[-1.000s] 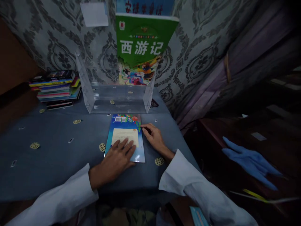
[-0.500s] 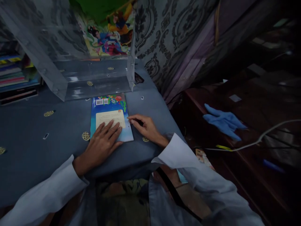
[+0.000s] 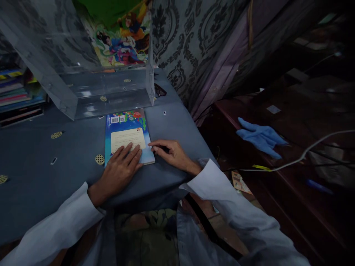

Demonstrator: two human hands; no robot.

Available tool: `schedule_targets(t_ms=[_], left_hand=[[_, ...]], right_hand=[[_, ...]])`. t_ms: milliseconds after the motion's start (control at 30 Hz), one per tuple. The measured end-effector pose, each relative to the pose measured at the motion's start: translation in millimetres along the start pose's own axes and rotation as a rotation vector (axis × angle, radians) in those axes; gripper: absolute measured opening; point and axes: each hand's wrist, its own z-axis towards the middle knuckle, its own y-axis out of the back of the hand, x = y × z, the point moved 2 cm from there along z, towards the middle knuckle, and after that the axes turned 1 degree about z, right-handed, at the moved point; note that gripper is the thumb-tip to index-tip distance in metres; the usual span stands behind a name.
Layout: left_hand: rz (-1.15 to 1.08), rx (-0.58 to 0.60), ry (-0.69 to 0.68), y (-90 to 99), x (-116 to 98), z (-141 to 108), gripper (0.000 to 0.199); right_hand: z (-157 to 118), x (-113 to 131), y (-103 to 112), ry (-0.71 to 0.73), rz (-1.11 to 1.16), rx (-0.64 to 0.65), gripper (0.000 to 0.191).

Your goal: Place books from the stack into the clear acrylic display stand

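Observation:
A blue book [image 3: 129, 124] lies on the cloth-covered table with its back cover up, showing barcodes, sea-themed drawings and a cream text panel. My left hand [image 3: 122, 168] rests flat on the lower part of that cover, its fingers stretched out and hiding some of the panel. At the book's right edge is my right hand [image 3: 173, 153], index finger and thumb pinched together on the rim. The tip of the index finger touches the cover, while the other fingers curl under and are partly hidden.
A clear acrylic stand [image 3: 111, 105] stands behind the book, with a colourful picture book [image 3: 124, 40] at its back. Stacked books [image 3: 19, 92] are at left, glasses [image 3: 160, 90] by the stand. A blue glove [image 3: 262, 136] and a pale cable [image 3: 307, 147] lie on dark red furniture at right.
The view has shifted slightly, moving the scene a little left. My right index fingertip sits a bit farther over the book's right edge. My left hand stays flat on the cover.

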Motion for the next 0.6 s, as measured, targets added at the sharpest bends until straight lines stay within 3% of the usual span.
schedule_targets(t_ms=[233, 600], left_hand=[[-0.043, -0.006, 0.009, 3.4, 2.7, 2.0, 0.037], [-0.043, -0.021, 0.006, 6.3, 2.0, 4.4, 0.038]], right_hand=[[-1.1, -1.2, 0.2, -0.103, 0.162, 0.010, 0.028], [-1.6, -4.3, -1.8, -0.115, 0.215, 0.007, 0.034]])
